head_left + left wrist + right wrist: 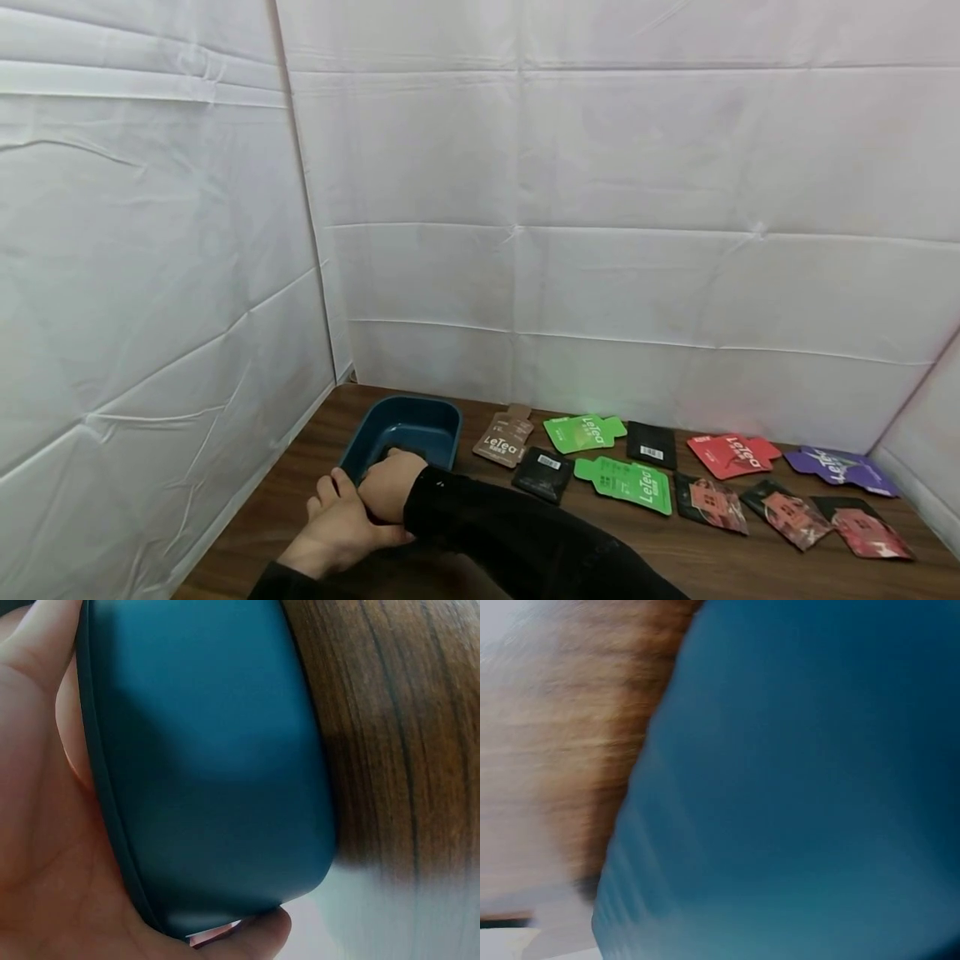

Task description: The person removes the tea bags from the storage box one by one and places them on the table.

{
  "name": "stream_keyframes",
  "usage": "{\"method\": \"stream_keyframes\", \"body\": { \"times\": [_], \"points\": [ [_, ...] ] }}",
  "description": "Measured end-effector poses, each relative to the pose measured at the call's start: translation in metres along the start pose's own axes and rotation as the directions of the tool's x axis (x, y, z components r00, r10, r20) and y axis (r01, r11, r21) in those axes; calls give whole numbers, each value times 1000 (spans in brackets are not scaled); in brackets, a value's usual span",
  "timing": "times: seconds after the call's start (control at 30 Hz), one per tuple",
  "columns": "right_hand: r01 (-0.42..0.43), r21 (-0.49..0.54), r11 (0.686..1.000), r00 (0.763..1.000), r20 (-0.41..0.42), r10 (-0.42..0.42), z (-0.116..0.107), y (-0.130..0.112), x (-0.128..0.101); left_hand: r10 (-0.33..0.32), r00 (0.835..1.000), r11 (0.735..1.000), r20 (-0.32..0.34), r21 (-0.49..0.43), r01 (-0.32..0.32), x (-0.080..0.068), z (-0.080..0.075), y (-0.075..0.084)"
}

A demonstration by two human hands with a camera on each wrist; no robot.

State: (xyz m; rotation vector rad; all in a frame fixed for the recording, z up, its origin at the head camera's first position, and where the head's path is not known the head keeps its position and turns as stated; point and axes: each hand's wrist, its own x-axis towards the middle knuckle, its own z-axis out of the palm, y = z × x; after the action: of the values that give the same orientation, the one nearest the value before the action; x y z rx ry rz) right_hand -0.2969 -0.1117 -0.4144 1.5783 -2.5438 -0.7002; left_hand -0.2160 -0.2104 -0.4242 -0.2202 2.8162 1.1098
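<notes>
A blue tray [417, 403] sits on the wooden table at the left. My left hand [337, 521] holds its near-left end; in the left wrist view a finger [259, 930] bends round a corner of the blue wall [217, 750]. Over the tray's near end, my right hand [393, 483] reaches down inside, its back hiding the fingertips. Something dark, too covered to identify, lies by that hand in the tray. The tray's blue surface [780, 787] fills most of the right wrist view, without any fingers showing.
Right of the tray lie a brown LeTea pouch [504, 437], a black packet [542, 475], green pouches [585, 433], another black packet [651, 444], a red pouch [731, 454], a purple pouch [840, 469] and black-and-red packets [711, 502]. White sheeting [622, 250] encloses the table.
</notes>
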Motion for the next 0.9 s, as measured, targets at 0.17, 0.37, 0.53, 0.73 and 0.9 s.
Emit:
{"method": "stream_keyframes", "body": {
  "times": [0.17,0.37,0.53,0.73,0.9],
  "points": [
    [33,14,999,999,20,-34,1,2,-3,-1,1000,1000,-10,12,1,0,1,1],
    [75,-27,997,997,28,-74,-4,9,-8,-8,1000,999,-9,35,8,1,1,2],
    [77,-63,995,996,46,-74,-11,24,-14,-36,999,998,-4,56,36,1,1,4],
    [99,-97,990,995,-10,-101,-17,54,-25,-63,998,993,-1,96,63,3,2,4],
    [74,64,995,981,-184,-62,-18,83,-42,-89,996,988,-11,122,89,5,2,1]
  ]
}}
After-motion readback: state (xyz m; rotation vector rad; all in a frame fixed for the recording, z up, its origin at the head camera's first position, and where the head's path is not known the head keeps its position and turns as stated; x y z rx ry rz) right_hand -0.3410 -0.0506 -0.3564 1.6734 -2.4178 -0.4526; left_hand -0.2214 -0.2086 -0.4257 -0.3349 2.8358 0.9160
